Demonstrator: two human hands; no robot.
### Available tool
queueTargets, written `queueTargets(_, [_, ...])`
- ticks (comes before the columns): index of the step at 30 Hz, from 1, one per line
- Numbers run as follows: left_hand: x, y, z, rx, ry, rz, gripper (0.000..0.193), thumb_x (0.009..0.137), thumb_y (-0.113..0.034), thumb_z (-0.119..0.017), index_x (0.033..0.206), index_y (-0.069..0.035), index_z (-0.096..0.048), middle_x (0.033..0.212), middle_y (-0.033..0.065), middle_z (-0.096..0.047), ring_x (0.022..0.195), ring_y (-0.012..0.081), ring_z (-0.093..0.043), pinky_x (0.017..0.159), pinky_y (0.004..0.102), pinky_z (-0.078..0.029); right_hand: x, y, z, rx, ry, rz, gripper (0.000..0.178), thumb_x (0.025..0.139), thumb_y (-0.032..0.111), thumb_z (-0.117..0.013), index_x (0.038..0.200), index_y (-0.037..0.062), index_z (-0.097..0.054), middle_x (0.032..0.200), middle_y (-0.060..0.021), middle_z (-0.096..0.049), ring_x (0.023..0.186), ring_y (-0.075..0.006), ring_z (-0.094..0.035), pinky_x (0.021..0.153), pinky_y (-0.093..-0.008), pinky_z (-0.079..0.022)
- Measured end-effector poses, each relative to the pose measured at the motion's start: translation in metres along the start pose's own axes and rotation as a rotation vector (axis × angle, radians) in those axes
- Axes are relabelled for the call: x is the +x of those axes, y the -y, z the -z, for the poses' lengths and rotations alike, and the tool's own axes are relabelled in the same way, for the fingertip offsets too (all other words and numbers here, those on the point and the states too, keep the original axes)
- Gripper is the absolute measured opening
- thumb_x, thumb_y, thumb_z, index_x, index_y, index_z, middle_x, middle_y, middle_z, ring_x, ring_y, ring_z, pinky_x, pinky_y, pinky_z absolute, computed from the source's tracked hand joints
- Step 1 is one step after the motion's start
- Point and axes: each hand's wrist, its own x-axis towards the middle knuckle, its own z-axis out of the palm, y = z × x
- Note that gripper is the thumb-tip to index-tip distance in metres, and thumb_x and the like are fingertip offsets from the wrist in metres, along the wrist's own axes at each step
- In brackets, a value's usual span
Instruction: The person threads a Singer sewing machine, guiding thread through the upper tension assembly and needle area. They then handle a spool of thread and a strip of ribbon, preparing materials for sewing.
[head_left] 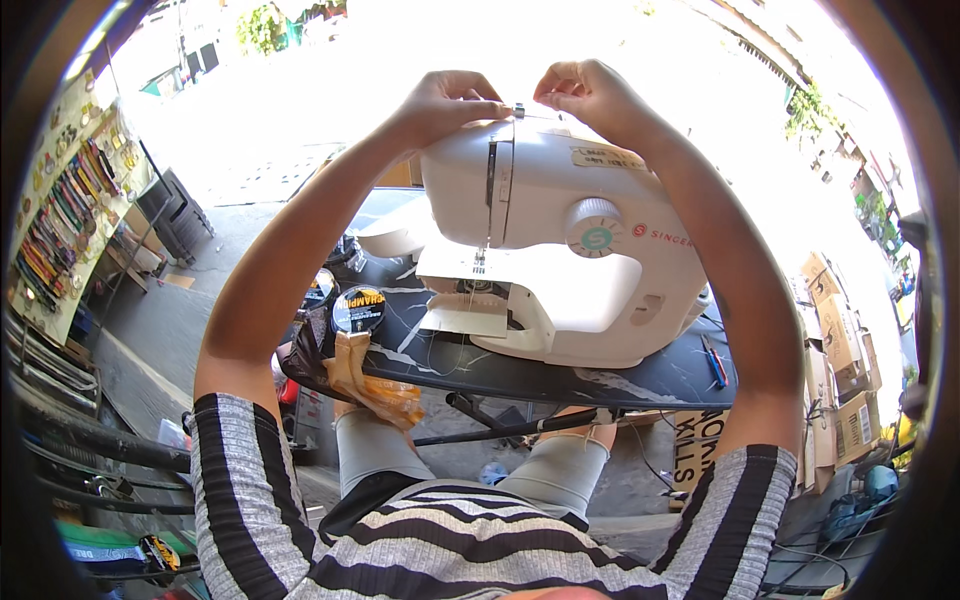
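Observation:
A white sewing machine (545, 190) stands upright on a dark marbled table (600, 384). At its top left, my left hand (450, 103) has curled fingers beside a small metal knob (519, 111). What those fingers hold, if anything, is hidden. Just to the right, my right hand (592, 96) is closed in a pinch above the machine's top; anything in it is too small to make out. Lower down, the machine's needle area (480, 262) sits over the bed, its front cover (466, 315) folded down. Some pale thread hangs below the cover.
Round black tins (358, 310) and a yellowish plastic bag (385, 395) lie at the table's left edge. Small red-and-blue-handled snips (714, 364) rest at the right. Cardboard boxes (840, 330) are stacked far right; a rack of colourful items (70, 220) stands far left.

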Motion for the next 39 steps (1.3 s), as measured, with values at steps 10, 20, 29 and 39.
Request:
queueTargets(10, [0.0,0.0,-0.001,0.001,-0.036,0.025,0.028,0.081,-0.031,-0.079,0.096,-0.009,-0.077,0.085,0.0082,-0.072,0.073,0.0141,-0.066,0.066,0.0262,-0.052,0.003,-0.004,-0.004,-0.053,-0.037,-0.012,0.018,0.09,0.024,-0.07,0.102,0.0105,-0.075,0.096,-0.0129,-0.074,0.088,-0.0234,-0.07,0.084,-0.0395,-0.054])
queueTargets(20, [0.003,0.003,0.001,0.012,0.006,-0.022,0.023,0.082,-0.03,-0.077,0.087,-0.009,-0.073,0.076,0.0051,-0.069,0.066,0.0099,-0.064,0.06,0.0252,-0.049,0.001,0.006,-0.005,-0.096,-0.012,-0.099,0.016,0.089,0.019,-0.07,0.102,0.0118,-0.076,0.102,-0.0125,-0.073,0.094,-0.0232,-0.069,0.086,-0.0398,-0.055])
queueTargets(29, [0.004,-0.001,0.001,0.065,0.006,0.063,0.027,0.082,-0.034,-0.077,0.094,-0.009,-0.072,0.076,0.005,-0.068,0.066,0.0112,-0.064,0.059,0.0255,-0.05,0.001,0.008,-0.004,-0.083,0.07,-0.131,0.012,0.085,0.013,-0.071,0.096,0.0112,-0.078,0.096,-0.0117,-0.074,0.087,-0.0203,-0.069,0.08,-0.0364,-0.056])
queueTargets(39, [0.001,-0.006,0.001,0.109,-0.061,0.036,0.039,0.079,-0.037,-0.082,0.106,-0.011,-0.072,0.097,0.0106,-0.066,0.08,0.0168,-0.065,0.067,0.0305,-0.053,-0.017,0.015,0.012,-0.262,0.079,-0.002,0.02,0.085,0.011,-0.069,0.102,0.017,-0.078,0.098,-0.0115,-0.075,0.088,-0.0222,-0.07,0.095,-0.0374,-0.048])
